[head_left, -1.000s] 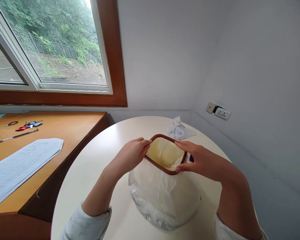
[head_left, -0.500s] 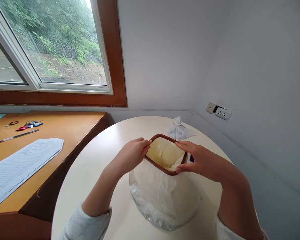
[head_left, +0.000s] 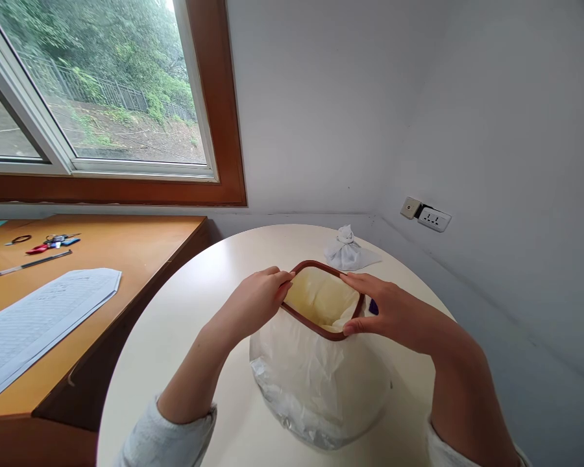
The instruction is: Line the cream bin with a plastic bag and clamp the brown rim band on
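A small trash bin stands upright on the round table, with a translucent white plastic bag (head_left: 316, 383) draped over its outside and lining its inside. Around its mouth sits a brown rim ring (head_left: 305, 319), with the liner running beneath it. My left hand (head_left: 260, 299) grips the ring's left side, thumb and fingers closed on it. At the ring's right side, my right hand (head_left: 387, 308) spans the edge, fingertips on the far corner and thumb on the near corner. A dark blue item (head_left: 374, 307) shows partly behind my right hand; its kind is hidden.
Behind the bin lies a knotted white plastic bag (head_left: 346, 250) on the cream round table (head_left: 175, 331). To the left, a wooden desk (head_left: 141, 237) carries papers (head_left: 53, 324), a pen (head_left: 32, 263) and keys (head_left: 56, 242). Wall sockets (head_left: 434, 219) are at the right.
Both hands keep almost the same hold on the brown rim ring. The view has shifted very slightly; the bin and bag stay in place.
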Demonstrator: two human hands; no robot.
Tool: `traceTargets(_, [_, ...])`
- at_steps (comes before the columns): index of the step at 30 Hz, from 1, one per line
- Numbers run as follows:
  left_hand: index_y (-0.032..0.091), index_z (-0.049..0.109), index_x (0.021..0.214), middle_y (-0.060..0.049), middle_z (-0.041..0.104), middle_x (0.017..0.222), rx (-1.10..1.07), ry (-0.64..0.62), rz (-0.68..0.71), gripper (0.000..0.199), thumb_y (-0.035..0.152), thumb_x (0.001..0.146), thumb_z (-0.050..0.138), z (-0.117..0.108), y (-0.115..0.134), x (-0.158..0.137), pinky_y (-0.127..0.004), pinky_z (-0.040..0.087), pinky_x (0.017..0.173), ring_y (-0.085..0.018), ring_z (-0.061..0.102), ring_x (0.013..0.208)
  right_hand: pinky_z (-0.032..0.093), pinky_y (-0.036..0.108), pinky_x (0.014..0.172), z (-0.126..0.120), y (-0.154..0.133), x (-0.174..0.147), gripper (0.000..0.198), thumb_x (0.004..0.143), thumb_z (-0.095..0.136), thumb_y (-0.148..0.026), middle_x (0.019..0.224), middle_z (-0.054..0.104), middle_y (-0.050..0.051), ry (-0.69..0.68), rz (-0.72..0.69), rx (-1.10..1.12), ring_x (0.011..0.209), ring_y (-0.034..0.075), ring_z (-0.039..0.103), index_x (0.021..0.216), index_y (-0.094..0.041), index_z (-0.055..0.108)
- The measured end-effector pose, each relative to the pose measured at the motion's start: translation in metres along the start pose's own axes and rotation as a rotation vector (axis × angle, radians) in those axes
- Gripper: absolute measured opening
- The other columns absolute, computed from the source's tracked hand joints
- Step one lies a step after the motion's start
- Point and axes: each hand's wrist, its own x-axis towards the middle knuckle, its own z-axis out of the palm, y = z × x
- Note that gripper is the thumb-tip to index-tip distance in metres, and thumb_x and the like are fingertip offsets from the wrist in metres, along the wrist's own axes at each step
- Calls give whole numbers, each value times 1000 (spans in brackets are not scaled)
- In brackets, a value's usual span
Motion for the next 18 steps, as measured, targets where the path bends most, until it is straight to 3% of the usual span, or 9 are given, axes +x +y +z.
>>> traceTargets(13, [24, 48, 91, -1, 56, 79, -4, -23, -72, 22, 31, 90, 27, 4, 2, -2, -25, 35, 52, -16, 52, 63, 41, 37, 91, 0, 5, 3, 65, 70, 62, -51, 127, 51, 2, 6, -56, 36, 113, 25, 48, 130, -34, 41])
traceTargets(18, [24, 46, 88, -2, 57, 77, -13, -35, -82, 20, 29, 89, 27, 3, 3, -4, -25, 33, 51, -16, 51, 61, 36, 41, 98, 6, 11, -1, 82, 71, 57, -58, 139, 40, 4, 8, 18, 36, 126, 29, 37, 140, -31, 23])
